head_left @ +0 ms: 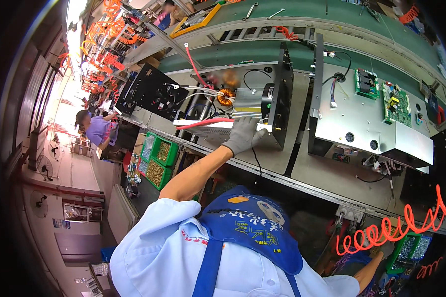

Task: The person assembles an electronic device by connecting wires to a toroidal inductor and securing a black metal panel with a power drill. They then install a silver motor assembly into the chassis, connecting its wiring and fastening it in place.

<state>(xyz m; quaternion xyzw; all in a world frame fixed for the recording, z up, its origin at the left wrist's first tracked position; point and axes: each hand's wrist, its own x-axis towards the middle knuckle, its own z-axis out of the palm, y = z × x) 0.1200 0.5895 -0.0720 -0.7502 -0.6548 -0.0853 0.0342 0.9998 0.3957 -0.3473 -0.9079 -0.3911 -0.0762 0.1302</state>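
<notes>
My left hand (245, 135), in a grey glove, lies over the near wall of an open metal power-unit housing (208, 129). Its fingers are stretched across the wall's top edge, with the thumb apart. Inside the housing sit a finned heat sink (253, 101), a copper-wound ring coil (226, 97) and white cables. A thick red cable (203, 123) runs along the near wall, left of my fingers. Far to the right and low, my right hand (387, 248) is beside a green bin of small metal parts (405, 253). An orange coiled hose (376, 236) crosses near it, and its fingers are too unclear to read.
A second housing (352, 119) with green circuit boards (400, 105) stands to the right on the conveyor line. A black panel (156, 91) lies left. Green bins of screws (158, 174) hang at the near edge. Another person (98, 128) works farther left.
</notes>
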